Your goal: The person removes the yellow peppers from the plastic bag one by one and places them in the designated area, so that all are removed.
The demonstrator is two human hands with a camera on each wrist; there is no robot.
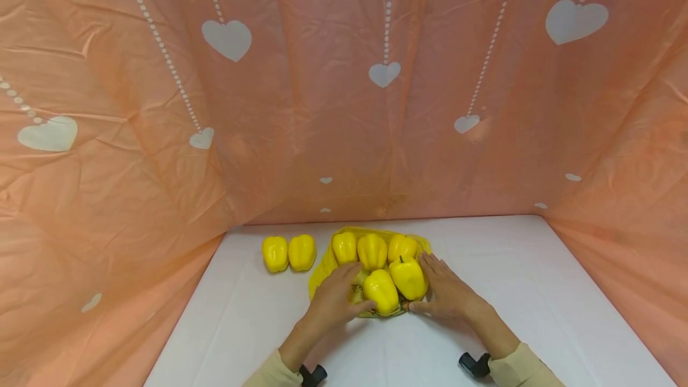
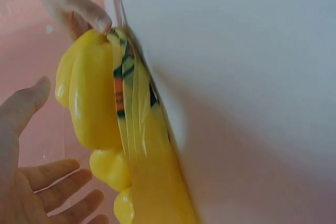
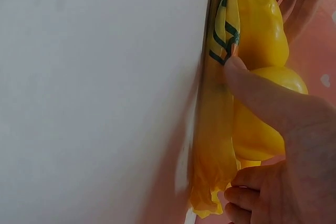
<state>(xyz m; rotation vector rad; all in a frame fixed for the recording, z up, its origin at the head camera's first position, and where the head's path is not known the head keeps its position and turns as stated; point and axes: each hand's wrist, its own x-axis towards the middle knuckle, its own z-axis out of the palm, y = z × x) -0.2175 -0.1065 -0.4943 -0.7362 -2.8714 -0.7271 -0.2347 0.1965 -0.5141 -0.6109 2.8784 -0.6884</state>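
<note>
Several yellow bell peppers lie grouped on a yellow plastic bag printed with dark and orange marks. My left hand hovers at the group's left side, fingers spread and thumb apart; the left wrist view shows a gap between its palm and the peppers. On the opposite side my right hand rests along the bag's edge. Its thumb touches the rim beside a pepper, while the other fingers lie low against the bag's side, fairly straight in the head view.
Left of the bag, two more yellow bell peppers stand side by side on the white table. A peach curtain with white hearts encloses the back and sides. Black wrist mounts hang beneath both sleeves.
</note>
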